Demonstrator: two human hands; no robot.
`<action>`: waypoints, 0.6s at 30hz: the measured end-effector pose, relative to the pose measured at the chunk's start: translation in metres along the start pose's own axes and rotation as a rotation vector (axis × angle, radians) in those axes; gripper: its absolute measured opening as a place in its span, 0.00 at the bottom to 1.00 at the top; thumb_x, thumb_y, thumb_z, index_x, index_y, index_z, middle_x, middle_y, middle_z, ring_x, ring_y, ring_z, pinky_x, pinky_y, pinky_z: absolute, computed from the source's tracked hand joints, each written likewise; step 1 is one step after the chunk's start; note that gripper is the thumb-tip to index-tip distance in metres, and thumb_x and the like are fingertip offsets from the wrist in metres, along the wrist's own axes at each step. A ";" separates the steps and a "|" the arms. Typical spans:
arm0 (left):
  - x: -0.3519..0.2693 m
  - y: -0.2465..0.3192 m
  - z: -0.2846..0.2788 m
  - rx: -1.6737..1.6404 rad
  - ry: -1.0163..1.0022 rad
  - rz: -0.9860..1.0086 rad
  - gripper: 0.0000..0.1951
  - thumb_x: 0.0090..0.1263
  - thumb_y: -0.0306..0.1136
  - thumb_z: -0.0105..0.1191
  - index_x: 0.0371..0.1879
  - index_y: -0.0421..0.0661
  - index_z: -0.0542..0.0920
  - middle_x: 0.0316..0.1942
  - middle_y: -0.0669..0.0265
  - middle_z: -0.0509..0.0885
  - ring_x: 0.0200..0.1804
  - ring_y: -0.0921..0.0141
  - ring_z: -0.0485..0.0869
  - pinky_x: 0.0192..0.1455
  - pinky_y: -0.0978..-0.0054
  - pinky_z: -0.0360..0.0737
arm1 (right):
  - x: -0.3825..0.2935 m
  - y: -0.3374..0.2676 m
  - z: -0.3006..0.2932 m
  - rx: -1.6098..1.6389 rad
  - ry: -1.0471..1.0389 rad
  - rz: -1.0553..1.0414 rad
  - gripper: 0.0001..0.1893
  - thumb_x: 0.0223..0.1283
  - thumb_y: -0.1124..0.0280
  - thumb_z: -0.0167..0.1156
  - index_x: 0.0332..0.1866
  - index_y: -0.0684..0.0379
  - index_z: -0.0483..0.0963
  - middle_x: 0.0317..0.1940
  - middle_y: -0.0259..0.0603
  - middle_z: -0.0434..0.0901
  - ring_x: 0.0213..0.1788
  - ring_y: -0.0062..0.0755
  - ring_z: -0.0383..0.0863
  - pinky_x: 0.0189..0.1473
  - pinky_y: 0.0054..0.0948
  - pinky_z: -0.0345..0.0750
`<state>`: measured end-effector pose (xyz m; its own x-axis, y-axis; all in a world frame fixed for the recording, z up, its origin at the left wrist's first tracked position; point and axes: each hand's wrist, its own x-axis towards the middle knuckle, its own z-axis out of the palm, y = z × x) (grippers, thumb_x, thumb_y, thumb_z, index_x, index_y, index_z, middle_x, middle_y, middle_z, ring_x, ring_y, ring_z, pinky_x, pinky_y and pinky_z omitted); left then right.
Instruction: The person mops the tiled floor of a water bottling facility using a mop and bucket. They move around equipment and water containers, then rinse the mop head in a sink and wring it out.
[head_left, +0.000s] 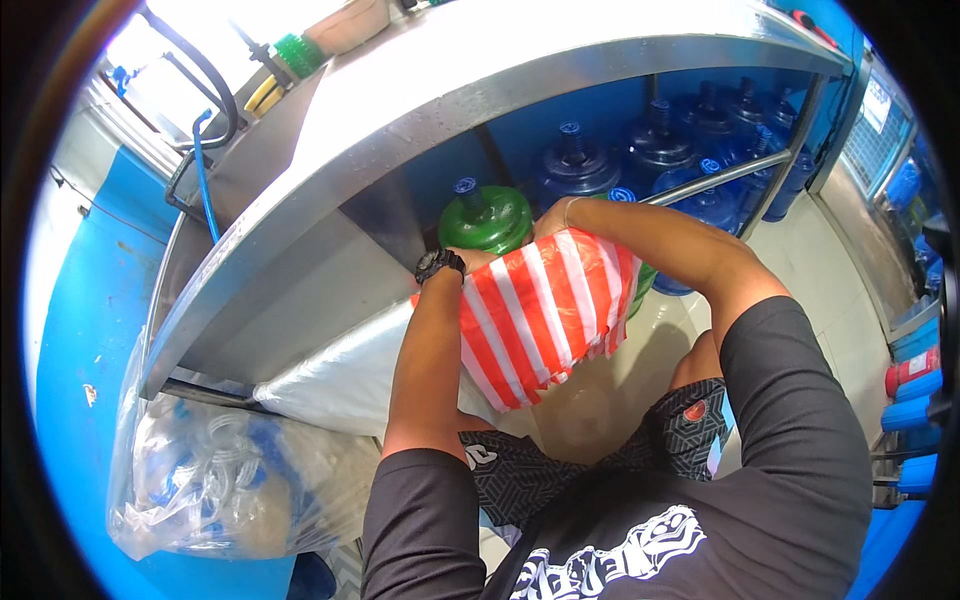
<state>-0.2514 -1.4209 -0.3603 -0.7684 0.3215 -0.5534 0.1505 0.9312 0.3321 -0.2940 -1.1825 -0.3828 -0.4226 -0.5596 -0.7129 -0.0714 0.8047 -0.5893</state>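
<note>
A red-and-white striped plastic bag (540, 315) hangs in front of me, its ragged lower edge above the floor. My left hand (478, 259), with a black watch at the wrist, grips the bag's upper left edge. Further right, my right hand (552, 219) is at the upper edge too; the bag hides most of its fingers. Just beyond both hands stands a green water jug (487, 217) with a blue-capped neck. Part of another green jug (643, 289) shows past the bag's right side, mostly covered by the bag and my right forearm.
A stainless steel counter (465, 105) curves overhead, with a metal rail (720, 178) below. Several blue water jugs (577, 165) stand beneath it. At left lie a roll of clear plastic (330, 367) and a clear bag of containers (217, 472). Tiled floor (840, 285) extends right.
</note>
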 end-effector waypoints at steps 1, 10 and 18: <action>-0.004 0.004 -0.003 0.008 0.005 0.008 0.29 0.74 0.53 0.55 0.66 0.45 0.82 0.67 0.58 0.85 0.66 0.64 0.83 0.69 0.64 0.77 | 0.001 -0.001 -0.001 -0.004 0.002 0.002 0.30 0.73 0.44 0.59 0.67 0.59 0.79 0.64 0.47 0.84 0.59 0.40 0.88 0.65 0.43 0.81; -0.020 0.001 0.008 -0.389 -0.052 -0.052 0.25 0.70 0.49 0.59 0.60 0.48 0.86 0.62 0.56 0.87 0.61 0.58 0.86 0.65 0.62 0.80 | 0.001 -0.004 -0.004 -0.037 0.001 0.009 0.31 0.73 0.43 0.58 0.66 0.60 0.80 0.63 0.49 0.85 0.59 0.43 0.88 0.65 0.44 0.81; 0.004 -0.006 0.014 -0.111 0.015 -0.059 0.21 0.68 0.47 0.60 0.55 0.50 0.89 0.57 0.53 0.89 0.59 0.54 0.87 0.63 0.61 0.81 | -0.010 -0.006 0.001 -0.108 0.034 -0.023 0.31 0.73 0.42 0.58 0.65 0.61 0.80 0.62 0.51 0.85 0.59 0.45 0.88 0.64 0.45 0.80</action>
<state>-0.2469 -1.4225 -0.3753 -0.7833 0.2634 -0.5630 0.0354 0.9232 0.3827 -0.2882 -1.1824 -0.3726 -0.4498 -0.5729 -0.6852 -0.1773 0.8092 -0.5602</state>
